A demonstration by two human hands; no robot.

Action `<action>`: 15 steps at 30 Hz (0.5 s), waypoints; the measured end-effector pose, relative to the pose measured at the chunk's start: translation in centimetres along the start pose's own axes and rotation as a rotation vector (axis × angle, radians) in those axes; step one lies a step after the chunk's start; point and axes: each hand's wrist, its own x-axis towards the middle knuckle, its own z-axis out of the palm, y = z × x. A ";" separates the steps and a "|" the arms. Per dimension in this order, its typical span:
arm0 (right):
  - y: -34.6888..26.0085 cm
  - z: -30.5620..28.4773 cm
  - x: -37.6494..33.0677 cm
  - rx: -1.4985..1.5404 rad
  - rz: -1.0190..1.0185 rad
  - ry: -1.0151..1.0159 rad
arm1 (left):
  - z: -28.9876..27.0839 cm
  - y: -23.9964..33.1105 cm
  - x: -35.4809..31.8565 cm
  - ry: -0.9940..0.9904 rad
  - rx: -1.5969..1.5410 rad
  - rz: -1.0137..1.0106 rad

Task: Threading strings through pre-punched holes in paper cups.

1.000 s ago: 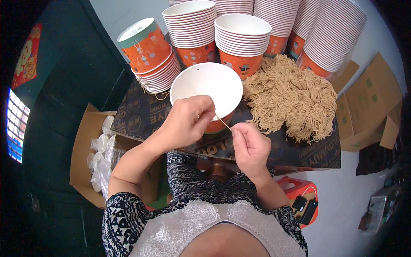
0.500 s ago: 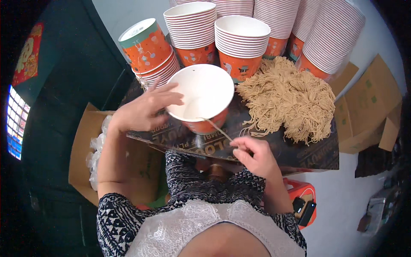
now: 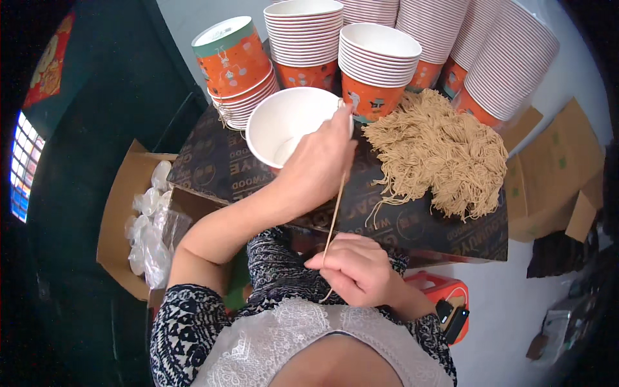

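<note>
A paper bucket [image 3: 276, 124], orange outside and white inside, stands tilted toward me at the middle of the table. My left hand [image 3: 320, 157] reaches across its near right side, fingers closed at the rim. A bit of tan cord shows by those fingertips; whether it passes through the wall is hidden. From beneath that hand the cord [image 3: 334, 218] runs taut down to my right hand [image 3: 356, 269], which pinches it in front of the table edge. The loose cord end hangs below my right fingers.
An upside-down bucket stack [image 3: 235, 74] stands back left, beside upright bucket stacks [image 3: 378, 68]. Tan cords lie heaped [image 3: 445, 155] on the dark table [image 3: 206, 161]. A carton with clear plastic bags [image 3: 149, 242] sits left; an open carton [image 3: 548, 174] is right, above a red stool [image 3: 461, 329].
My left hand has crossed from the bucket's left side to its right rim. My right hand has moved down and left, toward me, pulling the cord straight.
</note>
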 end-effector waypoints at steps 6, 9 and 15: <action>0.5 -0.6 -1.0 0.439 0.332 0.394 | 1.3 -0.6 -0.3 0.446 -0.485 0.239; 1.8 -1.7 0.5 0.856 0.278 0.659 | 1.0 -0.6 -3.6 0.522 -0.516 0.160; 4.2 -2.5 1.4 1.026 0.170 0.638 | 1.7 0.5 -9.7 0.237 -0.567 0.077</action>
